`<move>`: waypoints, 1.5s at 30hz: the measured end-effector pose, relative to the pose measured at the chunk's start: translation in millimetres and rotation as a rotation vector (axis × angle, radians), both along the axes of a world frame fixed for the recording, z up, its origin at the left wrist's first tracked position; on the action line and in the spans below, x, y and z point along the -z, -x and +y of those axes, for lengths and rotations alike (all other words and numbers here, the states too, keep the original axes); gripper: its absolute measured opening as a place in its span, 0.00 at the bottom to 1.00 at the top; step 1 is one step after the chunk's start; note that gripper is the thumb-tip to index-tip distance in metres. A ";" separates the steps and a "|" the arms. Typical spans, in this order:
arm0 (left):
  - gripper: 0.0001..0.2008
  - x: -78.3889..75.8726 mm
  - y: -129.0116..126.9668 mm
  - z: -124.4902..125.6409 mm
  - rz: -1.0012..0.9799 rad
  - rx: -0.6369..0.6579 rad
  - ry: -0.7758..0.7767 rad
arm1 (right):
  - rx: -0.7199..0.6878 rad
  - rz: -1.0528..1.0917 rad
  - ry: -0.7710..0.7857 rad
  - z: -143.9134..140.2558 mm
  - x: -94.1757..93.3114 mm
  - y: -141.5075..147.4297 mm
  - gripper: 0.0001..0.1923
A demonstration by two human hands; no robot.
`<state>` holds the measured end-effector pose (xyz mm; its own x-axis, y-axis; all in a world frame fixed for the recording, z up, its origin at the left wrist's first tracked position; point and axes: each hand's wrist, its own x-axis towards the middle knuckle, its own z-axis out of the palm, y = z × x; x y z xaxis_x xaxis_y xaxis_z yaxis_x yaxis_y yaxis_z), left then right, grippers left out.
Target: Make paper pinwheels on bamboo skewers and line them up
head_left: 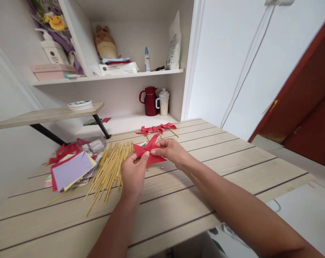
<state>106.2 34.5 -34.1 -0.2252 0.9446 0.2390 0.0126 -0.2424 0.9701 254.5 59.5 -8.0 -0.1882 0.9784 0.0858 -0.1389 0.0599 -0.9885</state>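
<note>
Both my hands hold a folded red paper pinwheel just above the wooden table. My left hand pinches its lower left part with thumb on top. My right hand grips the centre from the right with fingertips. A pile of thin bamboo sticks lies directly left of my left hand. Finished red pinwheels on sticks lie further back on the table.
A stack of coloured paper sheets with a lilac sheet on top sits left of the sticks. A red jug and a speckled cup stand in the alcove behind. Shelves above hold boxes, bottles and a plush toy.
</note>
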 end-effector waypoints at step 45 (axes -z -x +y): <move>0.15 -6.9 7.2 3.8 -0.202 -0.062 0.083 | 0.103 -0.052 -0.143 17.8 9.7 -18.7 0.13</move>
